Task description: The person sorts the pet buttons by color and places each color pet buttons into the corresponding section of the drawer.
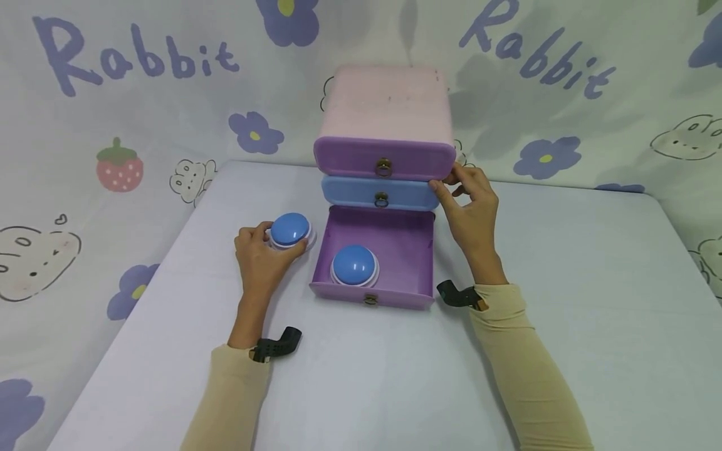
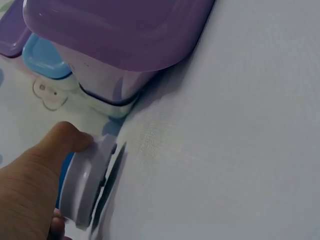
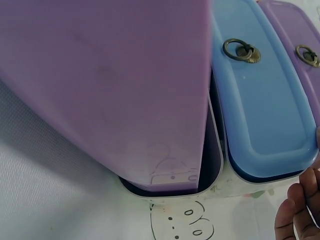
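My left hand grips a round push button with a blue dome and white base, left of the drawer unit. In the left wrist view a thin dark gap and shadow show between its base and the tabletop. A matching blue button sits in the front left of the pulled-out bottom purple drawer. My right hand rests at the right side of the unit, thumb by the corner of the closed blue drawer, fingers beside the closed top purple drawer.
The pink-topped drawer unit stands at the table's back edge. Behind hangs a printed cloth. White cloth covers the table. Brass rings hang on the drawer fronts, and a black wrist camera juts from the left sleeve.
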{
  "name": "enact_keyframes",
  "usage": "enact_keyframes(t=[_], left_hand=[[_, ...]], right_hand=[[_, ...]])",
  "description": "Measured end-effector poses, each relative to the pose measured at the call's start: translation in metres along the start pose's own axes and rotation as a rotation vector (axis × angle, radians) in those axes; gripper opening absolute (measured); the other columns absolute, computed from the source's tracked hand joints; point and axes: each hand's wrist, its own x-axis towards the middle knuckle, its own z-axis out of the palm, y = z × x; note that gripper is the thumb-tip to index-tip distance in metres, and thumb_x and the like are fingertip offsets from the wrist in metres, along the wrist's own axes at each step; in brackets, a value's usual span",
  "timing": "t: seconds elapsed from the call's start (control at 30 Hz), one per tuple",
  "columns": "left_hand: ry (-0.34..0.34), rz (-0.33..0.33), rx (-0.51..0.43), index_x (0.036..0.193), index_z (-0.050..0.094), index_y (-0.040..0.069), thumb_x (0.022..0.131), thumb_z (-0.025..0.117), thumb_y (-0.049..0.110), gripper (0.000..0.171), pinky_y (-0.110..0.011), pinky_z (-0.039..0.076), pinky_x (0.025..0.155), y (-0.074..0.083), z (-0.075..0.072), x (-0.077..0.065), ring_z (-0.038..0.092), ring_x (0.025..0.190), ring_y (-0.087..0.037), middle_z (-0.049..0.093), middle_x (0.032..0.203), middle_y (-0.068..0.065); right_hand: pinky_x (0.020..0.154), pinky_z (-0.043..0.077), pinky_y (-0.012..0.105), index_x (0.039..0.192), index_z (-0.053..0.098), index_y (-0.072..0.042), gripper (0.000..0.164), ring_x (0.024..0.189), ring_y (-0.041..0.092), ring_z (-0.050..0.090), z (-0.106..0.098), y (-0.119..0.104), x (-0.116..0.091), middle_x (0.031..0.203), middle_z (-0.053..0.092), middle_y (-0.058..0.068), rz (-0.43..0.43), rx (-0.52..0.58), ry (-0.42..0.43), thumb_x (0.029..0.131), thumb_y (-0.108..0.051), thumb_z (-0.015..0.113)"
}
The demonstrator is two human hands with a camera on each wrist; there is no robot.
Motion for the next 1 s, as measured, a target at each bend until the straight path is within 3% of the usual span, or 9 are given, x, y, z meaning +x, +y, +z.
enact_keyframes(t=[0.17,0.33,0.5,1.0], left_hand=[[0.010,0.005,-0.044,0.115,0.057,0.007,0.062,0.080,0.047,0.070,-0.039,0.030,0.079,0.005,-0.002,-0.001,0.033,0.098,-0.024,0.038,0.097,-0.011],[0.003,-0.015,-0.085,0.117,0.056,0.007,0.064,0.079,0.045,0.069,-0.038,0.031,0.079,0.015,-0.009,-0.003,0.032,0.100,-0.022,0.037,0.098,-0.010],[0.007,-0.023,-0.107,0.117,0.056,0.008,0.065,0.080,0.043,0.067,-0.038,0.032,0.081,0.022,-0.016,-0.004,0.033,0.100,-0.022,0.036,0.098,-0.010],[0.000,0.048,-0.139,0.116,0.058,0.012,0.063,0.081,0.042,0.065,-0.034,0.030,0.077,0.048,-0.024,-0.009,0.034,0.095,-0.019,0.035,0.095,-0.006]], right_hand=[[0.072,0.042,0.034,0.113,0.062,0.004,0.036,0.089,0.028,0.050,-0.003,-0.021,-0.001,0.093,0.056,0.022,-0.003,0.007,-0.003,0.078,-0.003,0.071],[0.072,0.042,0.035,0.112,0.062,0.006,0.036,0.089,0.030,0.050,-0.004,-0.032,0.000,0.093,0.055,0.024,0.004,0.005,0.000,0.078,-0.001,0.071],[0.072,0.042,0.037,0.114,0.061,0.006,0.038,0.089,0.029,0.051,-0.003,-0.034,0.001,0.092,0.056,0.023,0.015,0.015,-0.002,0.078,-0.001,0.071],[0.073,0.042,0.041,0.114,0.061,0.006,0.039,0.090,0.029,0.052,-0.003,-0.032,0.002,0.093,0.056,0.022,0.018,0.017,0.000,0.078,-0.002,0.071]])
